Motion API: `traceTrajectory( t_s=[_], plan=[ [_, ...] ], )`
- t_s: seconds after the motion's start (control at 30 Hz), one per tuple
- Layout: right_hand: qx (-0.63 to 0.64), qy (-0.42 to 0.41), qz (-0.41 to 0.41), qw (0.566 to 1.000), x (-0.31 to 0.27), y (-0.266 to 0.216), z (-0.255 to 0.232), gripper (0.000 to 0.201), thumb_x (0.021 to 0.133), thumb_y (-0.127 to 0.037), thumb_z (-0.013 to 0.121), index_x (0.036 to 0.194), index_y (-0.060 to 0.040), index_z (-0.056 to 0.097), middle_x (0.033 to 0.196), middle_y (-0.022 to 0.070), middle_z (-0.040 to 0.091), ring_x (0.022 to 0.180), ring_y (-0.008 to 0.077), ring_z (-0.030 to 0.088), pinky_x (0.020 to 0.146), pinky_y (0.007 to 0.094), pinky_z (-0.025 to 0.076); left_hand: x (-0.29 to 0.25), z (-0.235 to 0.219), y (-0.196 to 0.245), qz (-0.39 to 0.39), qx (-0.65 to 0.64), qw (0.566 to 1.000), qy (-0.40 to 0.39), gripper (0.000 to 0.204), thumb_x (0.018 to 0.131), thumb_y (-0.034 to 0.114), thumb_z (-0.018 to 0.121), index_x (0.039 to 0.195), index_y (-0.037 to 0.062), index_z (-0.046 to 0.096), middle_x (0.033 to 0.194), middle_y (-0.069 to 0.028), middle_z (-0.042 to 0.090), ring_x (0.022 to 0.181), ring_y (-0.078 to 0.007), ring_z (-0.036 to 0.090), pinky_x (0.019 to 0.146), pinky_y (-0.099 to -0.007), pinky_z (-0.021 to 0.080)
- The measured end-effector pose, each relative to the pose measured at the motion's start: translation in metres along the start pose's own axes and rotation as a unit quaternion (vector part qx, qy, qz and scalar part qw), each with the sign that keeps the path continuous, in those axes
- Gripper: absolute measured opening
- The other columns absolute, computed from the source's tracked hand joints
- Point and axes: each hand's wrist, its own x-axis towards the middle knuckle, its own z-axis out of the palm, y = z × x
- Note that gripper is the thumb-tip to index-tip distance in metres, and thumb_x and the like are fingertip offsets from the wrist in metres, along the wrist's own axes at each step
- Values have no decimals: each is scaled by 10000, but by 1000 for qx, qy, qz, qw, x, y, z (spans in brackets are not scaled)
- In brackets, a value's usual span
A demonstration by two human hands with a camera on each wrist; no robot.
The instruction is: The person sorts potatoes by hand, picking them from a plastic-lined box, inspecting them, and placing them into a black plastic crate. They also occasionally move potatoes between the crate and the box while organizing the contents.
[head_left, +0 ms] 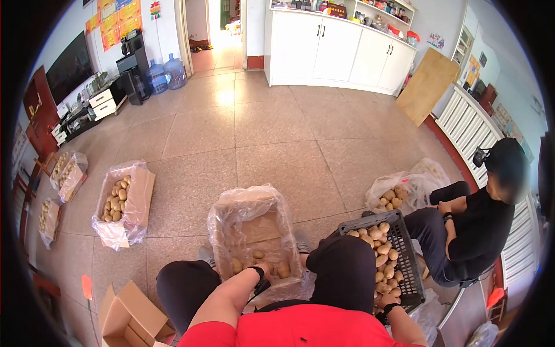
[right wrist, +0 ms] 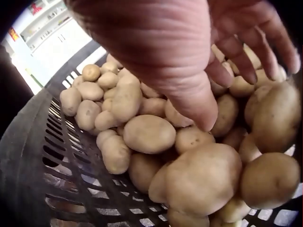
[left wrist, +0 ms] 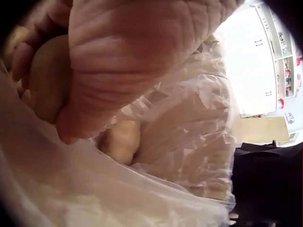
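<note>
My left hand (head_left: pixel 265 268) reaches down into a cardboard box lined with clear plastic (head_left: pixel 216 222). In the left wrist view its fingers and thumb grip a potato (left wrist: pixel 49 80), partly hidden by the palm. Another potato (left wrist: pixel 124 142) lies in the box beside the thumb, and a few more show on the box bottom in the head view. My right hand (right wrist: pixel 175 56) hovers over the potatoes (right wrist: pixel 149 134) in a black slotted plastic crate (head_left: pixel 411 254). Its fingers are spread and relaxed, thumb tip close over the heap, with nothing held.
A seated person in black (head_left: pixel 480 225) is right of the crate, near a plastic bag of potatoes (head_left: pixel 393 198). Another lined box of potatoes (head_left: pixel 139 196) stands to the left, with smaller ones beyond. An open cardboard box (head_left: pixel 130 315) sits by my left knee.
</note>
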Motion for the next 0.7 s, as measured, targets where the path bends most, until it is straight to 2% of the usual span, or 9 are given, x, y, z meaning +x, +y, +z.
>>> traceTrajectory(
  t_s=[0.03,0.07,0.13,0.17,0.23,0.33,0.57,0.63,0.7],
  plan=[
    [-43,-65,-29,997,5,5,6,594,709,-335,701,1188,-28,530,1136,205,591,1061,301,576,880,377,476,1,1,-2,-1,0,1000,-1,457,707,328,660,1108,111,654,1170,-120,611,1073,-261,587,888,-369,467],
    [-44,-65,-29,996,9,10,13,594,709,-335,701,1188,-28,530,1136,205,591,1061,301,576,880,377,476,2,3,-4,29,43,999,-1,460,733,331,646,1145,126,636,1221,-107,583,1118,-250,561,913,-355,454],
    [-11,-56,69,996,3,9,17,716,616,-399,784,1156,7,548,1206,163,565,1081,273,567,919,351,458,19,13,-13,58,86,995,-1,465,759,334,631,1181,140,618,1272,-93,555,1163,-239,536,938,-341,441],
    [-12,-56,70,996,8,13,24,716,616,-399,784,1156,7,548,1206,163,565,1081,273,567,919,351,458,27,25,-25,48,88,995,-10,478,756,341,633,1190,141,612,1268,-96,557,1164,-242,534,942,-345,437],
    [-5,-30,83,996,19,21,36,883,606,-375,788,1330,-54,397,1328,179,464,1211,285,470,970,365,422,52,47,-42,29,92,995,-28,505,750,356,636,1207,143,598,1259,-104,561,1167,-248,530,948,-352,429],
    [-52,-45,64,996,28,28,42,1050,567,-374,812,1412,-70,268,1416,150,368,1294,271,378,1030,354,370,84,74,-73,-4,97,994,-57,546,742,378,640,1233,147,578,1247,-115,567,1172,-256,524,957,-362,417],
    [-78,-118,66,988,37,38,44,1119,574,-390,802,1454,-94,178,1480,99,268,1359,258,263,1066,344,325,136,110,-98,-59,102,988,-97,612,730,412,647,1275,153,545,1231,-131,575,1181,-268,514,973,-379,398],
    [-121,-85,31,988,43,44,55,1041,598,-436,771,1449,-156,242,1491,96,243,1376,255,216,1082,347,291,136,109,-99,-66,98,990,-82,605,734,407,645,1275,154,546,1238,-126,570,1184,-266,512,973,-378,399],
    [-165,-116,4,979,50,46,58,982,613,-462,750,1435,-189,287,1497,97,229,1382,260,195,1093,348,266,134,112,-100,-73,93,991,-68,598,738,402,643,1275,156,546,1245,-122,565,1187,-263,510,973,-377,400]
  ],
)
